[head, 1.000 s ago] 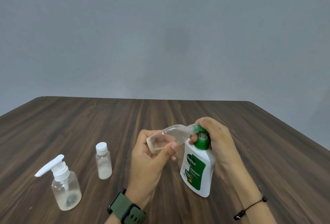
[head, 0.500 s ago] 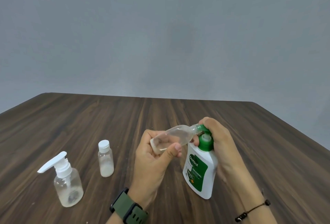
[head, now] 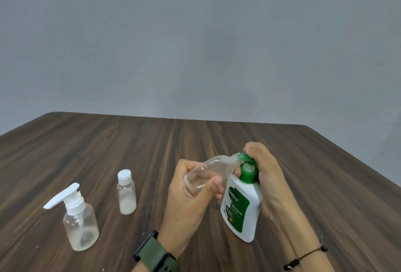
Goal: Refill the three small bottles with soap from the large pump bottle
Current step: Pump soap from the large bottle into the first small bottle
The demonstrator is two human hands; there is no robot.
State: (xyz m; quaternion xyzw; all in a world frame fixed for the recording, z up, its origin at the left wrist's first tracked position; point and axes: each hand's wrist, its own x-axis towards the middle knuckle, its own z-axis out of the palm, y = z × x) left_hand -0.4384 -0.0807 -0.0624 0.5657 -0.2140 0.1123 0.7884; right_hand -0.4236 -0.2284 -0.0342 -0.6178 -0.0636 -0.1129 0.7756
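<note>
Bench (head: 108, 152): dark brown wood-grain top with long streaks running away from the person; rounded far corners; it is carrying everything here.
Large pump bottle (head: 240, 206): white, smooth plastic with a flattened body and a green label; it is standing near the bench's near edge, right of the middle, leaning slightly to the left.
Pump head (head: 247, 170): glossy green collar and nozzle at the top of the large bottle.
Right hand (head: 264, 174): it is wrapping over the green pump head from above and behind, fingers closed around it, thumb tucked under the nozzle.
Held small bottle (head: 208, 170): clear, thin-walled, rounded, uncapped; it is lying tilted with its open neck meeting the green nozzle, and a little clear liquid is pooling in its lower end.
Left hand (head: 191, 193): it is clamping the clear bottle's base, thumb in front, fingers curled behind.
Capped small bottle (head: 126, 193): clear slim cylinder with a ribbed white screw cap, whitish fill in its bottom part; it is standing upright left of the left hand.
Small pump bottle (head: 79, 221): squat, round, clear, with a white long-spouted pump; it is standing toward the near left corner.
Wrists: a green-strapped watch (head: 156, 254) on the left, a thin black cord bracelet (head: 303, 256) on the right.
</note>
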